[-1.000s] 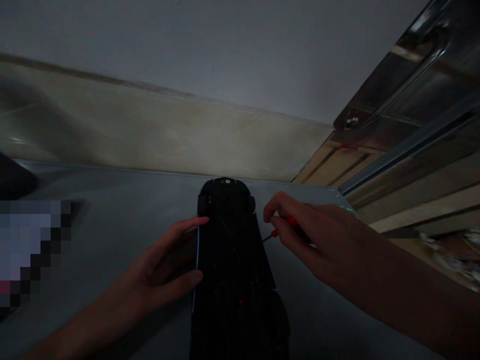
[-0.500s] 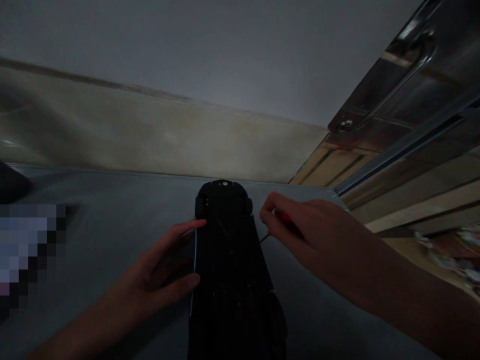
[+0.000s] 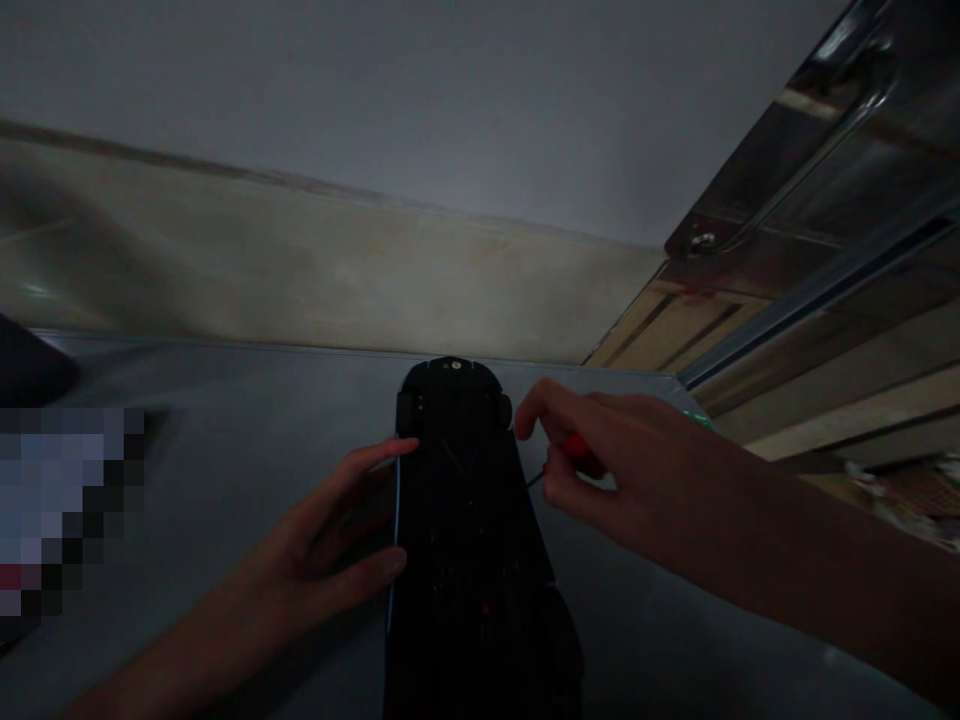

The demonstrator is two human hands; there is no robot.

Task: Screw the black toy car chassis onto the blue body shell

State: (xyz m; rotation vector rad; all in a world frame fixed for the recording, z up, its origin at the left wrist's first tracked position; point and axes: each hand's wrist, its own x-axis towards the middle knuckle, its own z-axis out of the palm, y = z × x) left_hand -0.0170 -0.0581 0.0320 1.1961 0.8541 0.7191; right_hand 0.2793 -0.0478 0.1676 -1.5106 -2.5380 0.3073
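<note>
Far left, a dark object [image 3: 34, 365] and a pixelated patch [image 3: 52, 480] on the grey tabletop [image 3: 225, 420]; neither identifiable. My left hand [image 3: 296, 555] is spread, not closed round anything: index fingertip and thumb rest on the left edge of the toy car [image 3: 469, 520], much as half a second ago. The car lies underside up in the middle, far end near the wall, nose-to-tail along my line of sight; no clear shift on the tabletop. At its right edge ends the thin shaft of a red-handled tool [image 3: 576, 446], probably a screwdriver; too dark to tell whether the tip touches. Change noted in my right hand [image 3: 634, 475]: index finger and thumb, close together half a second ago, now stand apart, with the handle held between curled fingers. Judgement: a change of grip, with the shaft kept at the same place; no visible progress on the car itself.
</note>
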